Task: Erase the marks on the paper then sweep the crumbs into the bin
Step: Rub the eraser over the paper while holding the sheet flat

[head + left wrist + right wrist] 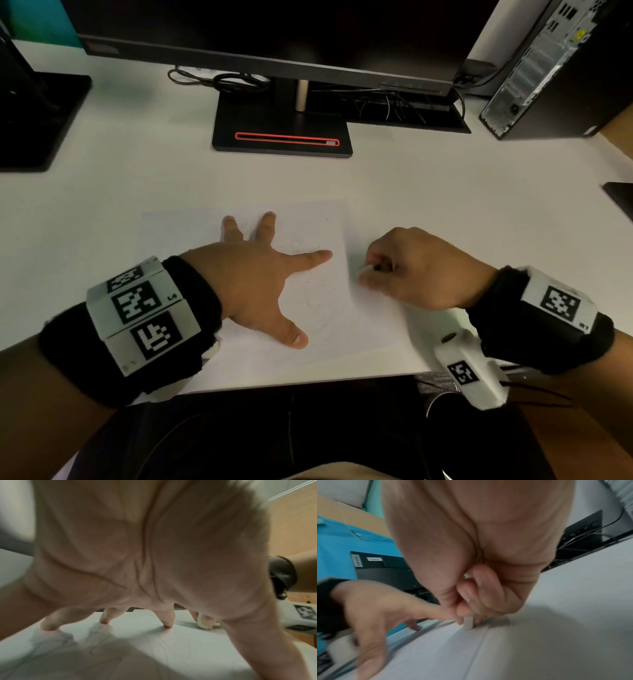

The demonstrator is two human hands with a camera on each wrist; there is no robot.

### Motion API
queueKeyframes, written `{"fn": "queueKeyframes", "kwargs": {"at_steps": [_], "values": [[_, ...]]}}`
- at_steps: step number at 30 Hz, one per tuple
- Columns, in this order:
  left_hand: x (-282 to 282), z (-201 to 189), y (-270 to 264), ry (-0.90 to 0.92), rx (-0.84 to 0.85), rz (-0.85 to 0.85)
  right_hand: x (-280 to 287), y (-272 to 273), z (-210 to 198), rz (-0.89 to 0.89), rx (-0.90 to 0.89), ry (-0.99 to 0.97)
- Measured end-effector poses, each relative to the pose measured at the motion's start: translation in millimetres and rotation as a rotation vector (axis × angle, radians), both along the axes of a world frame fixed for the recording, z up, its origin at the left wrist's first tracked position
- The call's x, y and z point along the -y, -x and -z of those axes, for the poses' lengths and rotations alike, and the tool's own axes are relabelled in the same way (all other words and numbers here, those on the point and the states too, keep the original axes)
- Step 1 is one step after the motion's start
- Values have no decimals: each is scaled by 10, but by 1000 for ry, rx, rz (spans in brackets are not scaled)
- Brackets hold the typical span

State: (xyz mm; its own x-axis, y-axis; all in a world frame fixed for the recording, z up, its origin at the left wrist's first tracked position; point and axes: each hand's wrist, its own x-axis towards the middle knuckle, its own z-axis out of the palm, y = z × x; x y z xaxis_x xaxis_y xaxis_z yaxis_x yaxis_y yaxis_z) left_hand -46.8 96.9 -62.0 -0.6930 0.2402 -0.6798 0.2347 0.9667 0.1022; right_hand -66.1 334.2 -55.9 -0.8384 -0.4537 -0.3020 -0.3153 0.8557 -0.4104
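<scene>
A white sheet of paper [191, 233] with faint pencil scribbles [320, 294] lies on the white desk. My left hand [260, 274] is spread flat on it, fingertips [167, 625] pressing the sheet down [188, 649]. My right hand [411, 267] hovers at the paper's right edge and pinches a small white eraser [362, 272] between thumb and fingers. The eraser [468, 624] tip touches the surface right at the paper's edge, close to my left index finger. In the left wrist view the eraser [205, 622] shows beyond my fingers. Small dark crumbs dot the paper.
A monitor stand [282, 137] sits behind the paper, with cables and a black strip [404, 109] to its right. A computer tower [555, 68] stands at back right, another black base [37, 116] at left. A dark round bin rim [442, 401] shows below the desk edge, right.
</scene>
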Motion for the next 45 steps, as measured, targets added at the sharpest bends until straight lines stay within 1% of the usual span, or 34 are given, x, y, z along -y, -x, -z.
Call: {"fn": "queueKeyframes", "kwargs": {"at_steps": [3,6,10,13,15,17,18,21,25,28,30,32,33,36,37,40,41,44,45], "values": [[1,-1,-1,4,-1,1,87,-68,-12,-85,68,-25],[1,9,1,0,-1,4,90,11,-20,-25,17,-6],[19,17,-3,-9,1,-1,159,-17,6,-110,3,-41],[19,26,-1,-11,-3,5,93,32,-2,-16,-2,-16],[21,25,-2,-10,-4,2,79,-8,-6,-37,17,-21],[16,15,-4,-5,0,-1,71,-65,-16,-86,76,-36],[11,11,1,-1,-2,1,48,-58,-16,-74,82,-29],[2,8,3,4,-7,7,-32,-18,-10,25,32,17],[6,-1,-4,12,-6,4,19,-131,-4,-67,112,-23],[6,7,-4,7,-10,6,-44,-62,-7,32,61,27],[12,5,-4,4,-11,3,-16,-135,-7,-15,71,14],[8,0,-10,5,-10,3,43,-278,-13,-105,130,-17],[7,3,-7,8,-14,6,41,-304,-14,-111,148,-18],[7,14,-9,9,-16,8,-53,-244,1,-27,91,18],[10,12,-12,8,-15,5,-54,-261,4,-28,74,29],[12,-5,-17,8,-12,6,22,-417,19,-143,97,27],[10,-7,-13,10,-13,8,21,-424,26,-146,97,30],[5,-3,-11,10,-16,10,-39,-353,27,-44,47,59],[8,-4,-12,9,-15,5,-24,-374,22,-49,41,64]]}}
